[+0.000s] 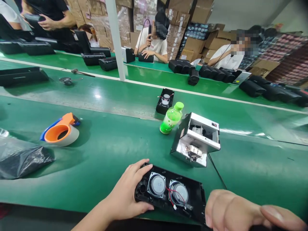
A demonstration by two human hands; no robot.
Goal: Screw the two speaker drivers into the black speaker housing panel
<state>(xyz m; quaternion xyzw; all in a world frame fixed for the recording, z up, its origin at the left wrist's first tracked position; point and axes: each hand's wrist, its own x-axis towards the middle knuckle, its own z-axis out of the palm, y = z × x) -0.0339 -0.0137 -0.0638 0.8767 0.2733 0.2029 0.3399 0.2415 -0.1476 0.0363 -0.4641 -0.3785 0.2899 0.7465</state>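
On the near edge of the green bench lies a black speaker housing (194, 189), its open side up. Two round speaker drivers (158, 185) sit inside, with red and black wires (171, 195) and a small white plug. My left hand (127, 189) grips the housing's left end, thumb along the near side and fingers over the far edge. At the housing's right end, my right hand (235, 208) is closed in a fist, thumb on top. Something dark shows under its fingers at the frame's bottom edge, mostly hidden.
Beyond the housing stand a silver-and-black machine (199, 138) with a cable, a green-capped bottle (172, 118) and another speaker housing (165, 101). An orange tape dispenser (60, 130) and plastic bag (24, 157) lie left. Co-workers (154, 41) work across the belt.
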